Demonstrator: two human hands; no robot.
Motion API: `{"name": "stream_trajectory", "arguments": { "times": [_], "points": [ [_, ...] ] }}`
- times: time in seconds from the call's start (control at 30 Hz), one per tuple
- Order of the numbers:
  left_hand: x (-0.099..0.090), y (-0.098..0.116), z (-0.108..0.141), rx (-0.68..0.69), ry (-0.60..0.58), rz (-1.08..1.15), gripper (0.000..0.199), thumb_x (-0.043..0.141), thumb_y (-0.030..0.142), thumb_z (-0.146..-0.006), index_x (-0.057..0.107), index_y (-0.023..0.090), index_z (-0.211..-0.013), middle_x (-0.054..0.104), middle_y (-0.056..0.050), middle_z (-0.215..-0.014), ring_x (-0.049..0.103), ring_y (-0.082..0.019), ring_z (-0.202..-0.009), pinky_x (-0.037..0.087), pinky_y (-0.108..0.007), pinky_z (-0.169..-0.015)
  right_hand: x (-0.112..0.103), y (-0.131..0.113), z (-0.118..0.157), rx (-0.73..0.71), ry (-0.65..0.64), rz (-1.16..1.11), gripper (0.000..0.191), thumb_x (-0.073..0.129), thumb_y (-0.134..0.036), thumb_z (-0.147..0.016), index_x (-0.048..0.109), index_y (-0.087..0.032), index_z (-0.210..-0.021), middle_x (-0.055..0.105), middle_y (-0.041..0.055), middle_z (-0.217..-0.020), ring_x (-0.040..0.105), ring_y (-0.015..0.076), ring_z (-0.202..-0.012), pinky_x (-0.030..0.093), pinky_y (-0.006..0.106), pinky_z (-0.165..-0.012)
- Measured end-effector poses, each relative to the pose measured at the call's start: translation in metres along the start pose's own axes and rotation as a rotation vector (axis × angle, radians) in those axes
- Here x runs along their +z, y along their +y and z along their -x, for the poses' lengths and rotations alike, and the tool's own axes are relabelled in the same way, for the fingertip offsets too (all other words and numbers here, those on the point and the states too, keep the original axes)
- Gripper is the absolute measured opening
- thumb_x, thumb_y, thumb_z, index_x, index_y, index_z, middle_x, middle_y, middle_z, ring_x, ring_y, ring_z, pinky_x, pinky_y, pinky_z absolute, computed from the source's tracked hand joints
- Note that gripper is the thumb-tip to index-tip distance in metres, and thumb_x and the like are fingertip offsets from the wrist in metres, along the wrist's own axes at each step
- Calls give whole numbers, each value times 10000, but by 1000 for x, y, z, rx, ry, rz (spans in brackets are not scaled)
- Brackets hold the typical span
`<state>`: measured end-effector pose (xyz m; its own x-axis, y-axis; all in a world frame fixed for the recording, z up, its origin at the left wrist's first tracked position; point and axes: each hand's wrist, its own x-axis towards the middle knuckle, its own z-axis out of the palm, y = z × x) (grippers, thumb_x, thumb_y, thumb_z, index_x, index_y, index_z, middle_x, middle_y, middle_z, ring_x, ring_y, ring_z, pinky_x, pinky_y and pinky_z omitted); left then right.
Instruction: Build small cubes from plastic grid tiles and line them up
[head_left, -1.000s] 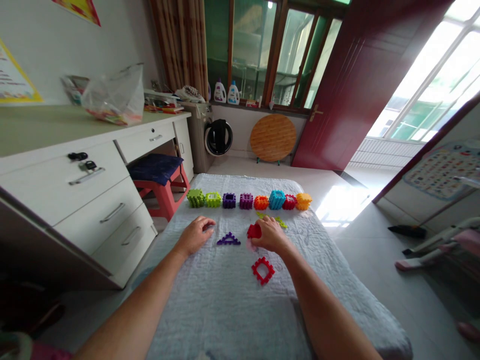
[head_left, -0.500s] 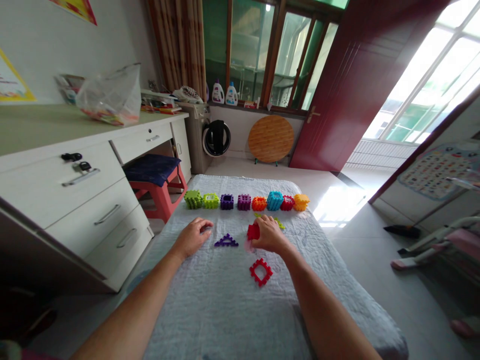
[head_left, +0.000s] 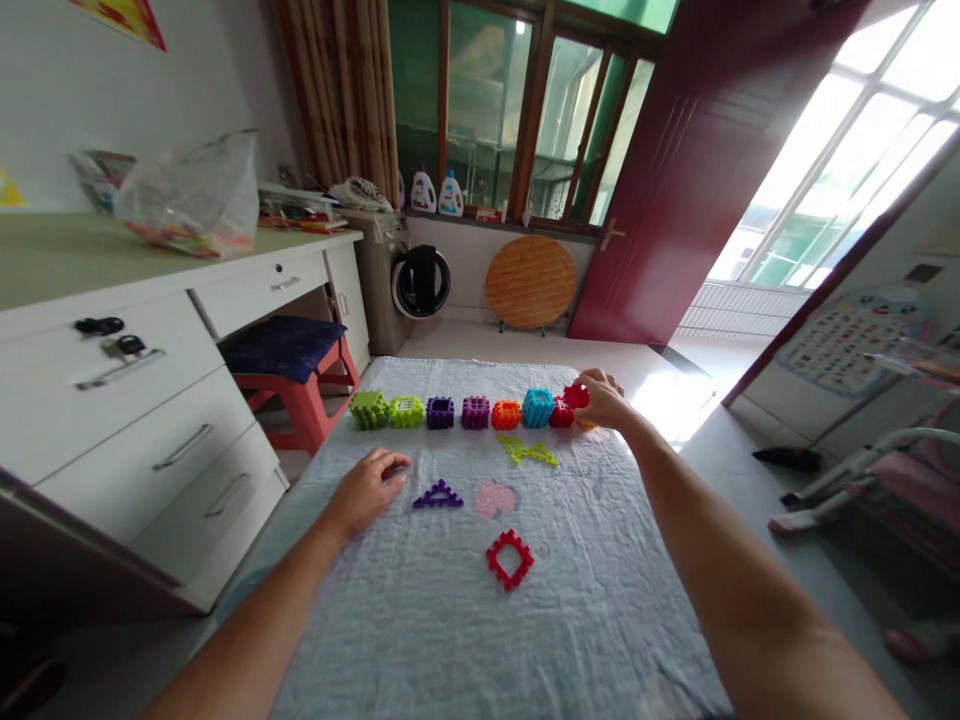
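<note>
My right hand [head_left: 604, 400] grips a red notched plastic building piece [head_left: 575, 396] at the right end of a row of block stacks. It hovers close to the red stack [head_left: 561, 413] and covers most of the orange stack [head_left: 586, 425]. My left hand [head_left: 369, 490] rests on the cloth with loosely extended fingers and nothing in them. Just right of it lies a purple triangular piece [head_left: 438, 495]. A red square frame piece [head_left: 510, 560] lies nearer to me. Lime-green flat pieces [head_left: 527, 451] lie in front of the row.
The row also has a green stack [head_left: 369, 410], lime stack [head_left: 407, 411], dark purple stack [head_left: 440, 412], purple stack [head_left: 475, 412], small orange stack [head_left: 507, 414] and blue stack [head_left: 538, 407]. A grey-blue cloth [head_left: 420, 620] covers the table. A stool [head_left: 289, 350] stands left.
My right hand has carried the red piece away from the middle, forward and right to the row's end, uncovering the lime-green pieces and a pink patch on the cloth. My left hand stays about in place.
</note>
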<state>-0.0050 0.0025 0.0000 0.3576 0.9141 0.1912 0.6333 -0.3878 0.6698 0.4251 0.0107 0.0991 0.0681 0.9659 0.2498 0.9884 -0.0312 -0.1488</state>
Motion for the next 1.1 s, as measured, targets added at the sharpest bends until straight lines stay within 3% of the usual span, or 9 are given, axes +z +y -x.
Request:
{"name": "stream_trajectory", "arguments": {
  "times": [0.23,0.53,0.7,0.8,0.87,0.93,1.0,1.1],
  "points": [
    [0,0,0,-6,17,1,280,514,355,-782,653,199,-969,599,-42,-978,600,-199,-891,485,-329,-841,29,11,-28,-26,-66,103,492,679,-269,-570,635,-262,-1060,499,34,-1239,411,271,-1128,320,359,-933],
    [0,-2,0,-3,11,5,286,520,371,-787,656,199,-971,599,-43,-989,606,-198,-894,494,-328,-839,28,3,-32,-10,-206,169,520,629,-221,-603,627,-263,-1122,517,53,-1252,416,281,-1123,333,362,-898],
    [0,-2,0,0,17,-5,291,525,372,-781,659,200,-973,602,-42,-977,608,-197,-885,496,-322,-823,17,-1,-23,-24,-115,140,652,642,-230,-607,541,-234,-1250,477,90,-1316,374,310,-1180,299,417,-955],
    [1,-1,0,0,27,-13,291,529,367,-771,662,198,-967,604,-42,-977,606,-194,-867,495,-322,-817,2,-14,-3,-31,6,75,567,621,-257,-659,553,-204,-1219,508,113,-1262,417,299,-1131,327,396,-916],
    [1,-1,0,2,29,-13,291,536,367,-760,666,199,-959,606,-42,-969,606,-193,-855,495,-320,-810,-7,-31,20,-72,-12,23,376,588,-254,-700,616,-195,-1070,580,100,-1110,485,259,-1014,359,348,-840],
    [1,-1,0,6,29,-11,291,541,370,-750,668,200,-949,607,-39,-951,606,-192,-842,496,-317,-800,-11,-55,48,-226,-213,-75,188,570,-234,-732,625,-180,-903,622,53,-893,532,179,-817,372,279,-729],
    [1,-2,0,11,35,-10,290,543,370,-745,668,200,-943,606,-38,-938,605,-192,-838,494,-316,-799,-9,-83,79,-332,-414,-118,155,612,-300,-741,611,-177,-834,622,28,-789,525,145,-694,356,257,-640],
    [1,-2,0,13,37,-15,293,537,361,-745,663,193,-950,603,-43,-942,601,-191,-839,491,-318,-805,3,-122,121,-419,-523,-121,490,678,-589,-655,602,-175,-907,642,56,-859,559,184,-731,372,273,-624]
  ]
}}
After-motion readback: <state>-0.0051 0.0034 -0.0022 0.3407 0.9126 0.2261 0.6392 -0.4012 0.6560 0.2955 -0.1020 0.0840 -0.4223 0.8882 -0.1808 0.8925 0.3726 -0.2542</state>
